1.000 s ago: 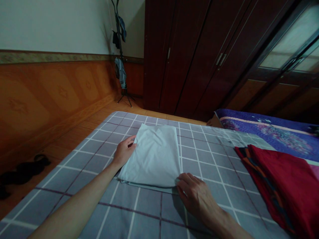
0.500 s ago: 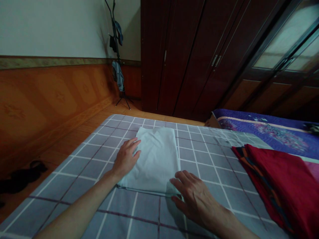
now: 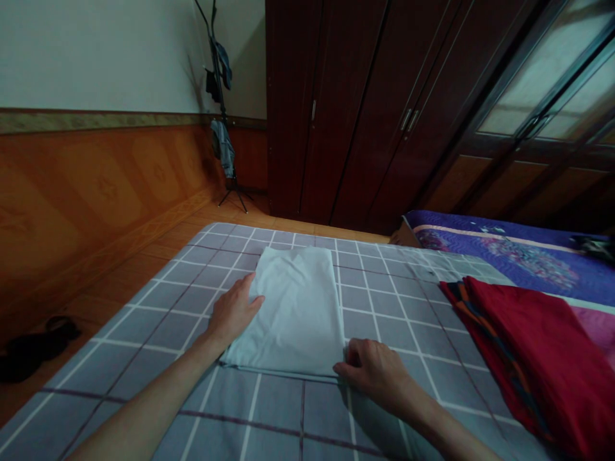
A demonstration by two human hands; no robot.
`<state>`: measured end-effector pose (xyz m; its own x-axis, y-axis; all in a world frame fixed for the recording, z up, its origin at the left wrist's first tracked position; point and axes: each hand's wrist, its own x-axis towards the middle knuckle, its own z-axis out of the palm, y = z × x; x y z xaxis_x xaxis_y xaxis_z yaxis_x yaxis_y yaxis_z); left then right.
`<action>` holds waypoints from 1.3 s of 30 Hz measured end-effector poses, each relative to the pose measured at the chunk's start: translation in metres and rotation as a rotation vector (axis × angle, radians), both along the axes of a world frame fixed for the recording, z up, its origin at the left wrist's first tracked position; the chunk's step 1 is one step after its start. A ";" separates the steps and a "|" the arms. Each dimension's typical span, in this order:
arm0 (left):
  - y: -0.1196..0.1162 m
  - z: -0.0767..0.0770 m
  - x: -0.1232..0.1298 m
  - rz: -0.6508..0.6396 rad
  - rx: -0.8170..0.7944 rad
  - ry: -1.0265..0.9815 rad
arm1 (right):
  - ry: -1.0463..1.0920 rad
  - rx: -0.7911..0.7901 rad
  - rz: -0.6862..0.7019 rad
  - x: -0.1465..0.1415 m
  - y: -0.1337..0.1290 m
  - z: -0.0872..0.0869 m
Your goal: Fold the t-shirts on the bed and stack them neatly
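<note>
Checked sheet [image 3: 273, 410] underneath, left hand [image 3: 233, 310] open along white cloth [image 3: 298, 307], right hand [image 3: 377, 368] pinching near right corner. Low, gentle tugs beat creases imo.

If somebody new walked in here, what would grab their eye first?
Probably the red cloth, folded at the right of the checked sheet. Next, the pale cloth, folded flat in the middle, with the left hand at its left edge and the right hand at its near right corner.
</note>
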<state>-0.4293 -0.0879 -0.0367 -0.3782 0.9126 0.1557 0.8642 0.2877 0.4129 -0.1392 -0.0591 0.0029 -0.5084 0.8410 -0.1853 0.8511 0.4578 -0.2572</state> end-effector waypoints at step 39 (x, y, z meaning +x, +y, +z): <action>-0.024 -0.012 0.068 -0.747 0.069 0.259 | 0.162 0.251 0.536 -0.002 -0.004 -0.029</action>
